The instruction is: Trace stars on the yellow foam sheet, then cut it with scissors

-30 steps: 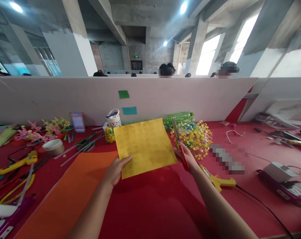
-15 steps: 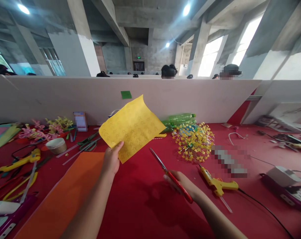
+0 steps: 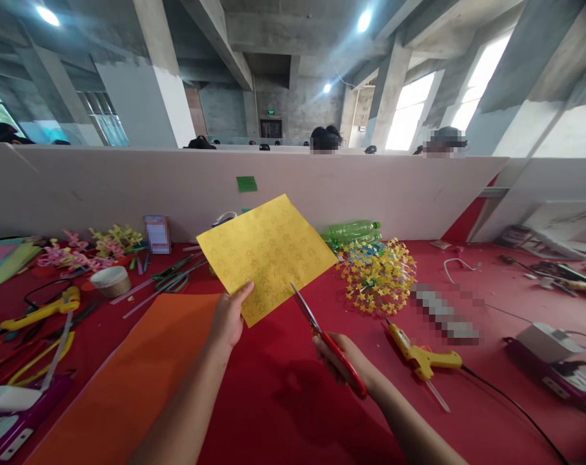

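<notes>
A yellow sheet of paper (image 3: 268,248) with small star outlines drawn over it is held up above the table. My left hand (image 3: 232,316) pinches its lower left edge, thumb on the face toward me. In my right hand (image 3: 341,358) is a pair of red-handled scissors (image 3: 306,307), blades pointing up and to the left. The blades look closed, and their tip overlaps the sheet's lower edge in view; whether they touch I cannot tell. Right of the sheet stands a bunch of small yellow stars (image 3: 377,278).
Orange sheets (image 3: 128,361) lie under my left forearm. A yellow glue gun (image 3: 423,358) with a cord rests at right, another glue gun (image 3: 41,313) at left. Green bottles (image 3: 353,230) lie by the white partition (image 3: 128,187). A paper cup (image 3: 110,281) stands at left.
The yellow sheet has turned flatter toward me and shifted slightly right with my left hand. My right hand and the scissors have moved a little left, closer to the sheet.
</notes>
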`<state>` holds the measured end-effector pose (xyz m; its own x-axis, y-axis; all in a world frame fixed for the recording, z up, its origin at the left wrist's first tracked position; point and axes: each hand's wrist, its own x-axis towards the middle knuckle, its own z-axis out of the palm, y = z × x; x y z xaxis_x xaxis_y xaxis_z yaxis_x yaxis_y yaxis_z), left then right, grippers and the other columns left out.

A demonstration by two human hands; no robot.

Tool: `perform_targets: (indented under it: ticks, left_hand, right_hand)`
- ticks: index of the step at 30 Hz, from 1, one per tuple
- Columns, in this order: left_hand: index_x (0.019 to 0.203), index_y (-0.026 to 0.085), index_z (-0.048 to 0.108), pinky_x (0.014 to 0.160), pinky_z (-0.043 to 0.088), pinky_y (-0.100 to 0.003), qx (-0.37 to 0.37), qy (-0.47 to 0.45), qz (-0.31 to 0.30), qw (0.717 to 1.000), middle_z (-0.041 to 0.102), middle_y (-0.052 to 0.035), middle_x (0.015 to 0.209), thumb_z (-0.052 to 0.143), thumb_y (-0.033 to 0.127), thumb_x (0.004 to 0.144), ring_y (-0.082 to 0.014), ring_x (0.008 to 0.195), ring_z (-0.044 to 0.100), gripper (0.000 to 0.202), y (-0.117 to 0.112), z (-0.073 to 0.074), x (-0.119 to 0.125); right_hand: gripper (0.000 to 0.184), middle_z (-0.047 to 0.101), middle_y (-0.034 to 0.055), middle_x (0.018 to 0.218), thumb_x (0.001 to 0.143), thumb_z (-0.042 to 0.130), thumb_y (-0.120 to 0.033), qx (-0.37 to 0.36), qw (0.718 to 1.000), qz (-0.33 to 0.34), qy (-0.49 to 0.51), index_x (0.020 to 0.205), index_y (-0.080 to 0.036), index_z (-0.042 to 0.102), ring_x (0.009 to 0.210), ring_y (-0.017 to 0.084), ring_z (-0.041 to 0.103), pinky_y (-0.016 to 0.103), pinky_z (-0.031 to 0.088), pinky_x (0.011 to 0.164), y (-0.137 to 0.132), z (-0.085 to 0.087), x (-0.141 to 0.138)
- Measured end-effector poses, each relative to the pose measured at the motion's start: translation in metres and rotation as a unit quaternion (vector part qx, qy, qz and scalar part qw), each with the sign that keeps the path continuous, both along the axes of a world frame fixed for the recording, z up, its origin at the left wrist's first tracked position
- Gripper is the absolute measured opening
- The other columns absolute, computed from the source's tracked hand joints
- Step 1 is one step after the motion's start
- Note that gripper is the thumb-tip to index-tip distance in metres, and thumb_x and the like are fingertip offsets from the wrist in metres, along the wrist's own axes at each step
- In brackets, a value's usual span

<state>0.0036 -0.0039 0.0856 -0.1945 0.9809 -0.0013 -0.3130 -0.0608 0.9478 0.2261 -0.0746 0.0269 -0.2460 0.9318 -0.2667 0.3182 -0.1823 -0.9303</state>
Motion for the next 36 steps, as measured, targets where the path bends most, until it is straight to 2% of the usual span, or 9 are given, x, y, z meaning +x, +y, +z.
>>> perform_targets:
  ticks: [5, 15, 21, 26, 31, 34, 36]
  left_hand:
    - [0.087, 0.015, 0.066, 0.09, 0.045, -0.041, -0.021, 0.018, 0.006, 1.0, 0.068, -0.0105, 0.094, 0.069, 0.021, 0.069, -0.0305, 0.103, 0.056, 0.019, -0.001, -0.003, 0.0]
    - [0.091, 0.017, 0.064, 0.092, 0.043, -0.041, -0.038, 0.031, 0.006, 0.999, 0.068, -0.0095, 0.094, 0.07, 0.021, 0.068, -0.0294, 0.104, 0.056, 0.024, 0.0, -0.011, -0.002]
    - [0.087, 0.018, 0.065, 0.093, 0.041, -0.043, -0.032, 0.016, -0.002, 0.999, 0.068, -0.0096, 0.093, 0.071, 0.021, 0.067, -0.0305, 0.107, 0.054, 0.021, 0.001, -0.015, -0.003]
    - [0.083, 0.018, 0.066, 0.096, 0.039, -0.041, -0.026, 0.004, -0.018, 0.999, 0.067, -0.0093, 0.096, 0.072, 0.02, 0.065, -0.0303, 0.111, 0.05, 0.019, -0.001, -0.016, -0.002]
    - [0.088, 0.014, 0.066, 0.098, 0.037, -0.039, -0.015, -0.001, -0.047, 0.999, 0.065, -0.0104, 0.104, 0.073, 0.026, 0.066, -0.0297, 0.115, 0.047, 0.026, 0.0, -0.028, 0.0]
    - [0.099, 0.013, 0.064, 0.097, 0.037, -0.041, -0.004, -0.004, -0.066, 0.998, 0.064, -0.011, 0.106, 0.071, 0.03, 0.07, -0.0291, 0.114, 0.048, 0.034, 0.001, -0.037, 0.0]
    - [0.099, 0.014, 0.064, 0.097, 0.037, -0.04, -0.001, 0.001, -0.071, 0.997, 0.063, -0.0108, 0.107, 0.071, 0.029, 0.07, -0.0288, 0.114, 0.048, 0.034, 0.001, -0.04, -0.001]
  right_hand:
    - [0.048, 0.04, -0.0062, 0.042, 0.076, 0.039, -0.065, -0.016, 1.0, -0.01, 0.01, 0.069, -0.017, 0.045, 0.032, 0.006, 0.037, 0.016, 0.029, 0.03, 0.0, 0.0, 0.0]
    - [0.049, 0.038, -0.0068, 0.038, 0.076, 0.04, -0.065, -0.021, 0.999, -0.024, 0.005, 0.064, -0.017, 0.043, 0.028, 0.006, 0.035, 0.016, 0.024, 0.027, 0.0, -0.005, -0.003]
    - [0.048, 0.037, -0.0066, 0.04, 0.077, 0.039, -0.063, -0.038, 0.999, -0.023, -0.021, 0.064, -0.017, 0.043, 0.029, 0.007, 0.037, 0.018, 0.023, 0.03, 0.001, -0.006, -0.005]
    - [0.047, 0.039, -0.0059, 0.042, 0.079, 0.038, -0.063, 0.0, 0.999, -0.004, -0.046, 0.065, -0.017, 0.042, 0.035, 0.006, 0.037, 0.018, 0.024, 0.036, 0.0, -0.001, -0.005]
    - [0.048, 0.043, -0.0044, 0.043, 0.079, 0.037, -0.062, 0.029, 0.997, 0.006, -0.072, 0.064, -0.017, 0.042, 0.039, 0.007, 0.039, 0.019, 0.026, 0.04, 0.0, 0.002, -0.006]
    - [0.048, 0.041, -0.0051, 0.042, 0.079, 0.036, -0.063, 0.019, 0.998, -0.016, -0.057, 0.065, -0.018, 0.042, 0.037, 0.007, 0.038, 0.019, 0.025, 0.039, 0.0, -0.001, -0.01]
    - [0.047, 0.038, -0.0059, 0.041, 0.08, 0.035, -0.062, 0.004, 0.998, -0.036, -0.044, 0.065, -0.018, 0.041, 0.035, 0.007, 0.037, 0.019, 0.024, 0.037, -0.001, -0.003, -0.013]
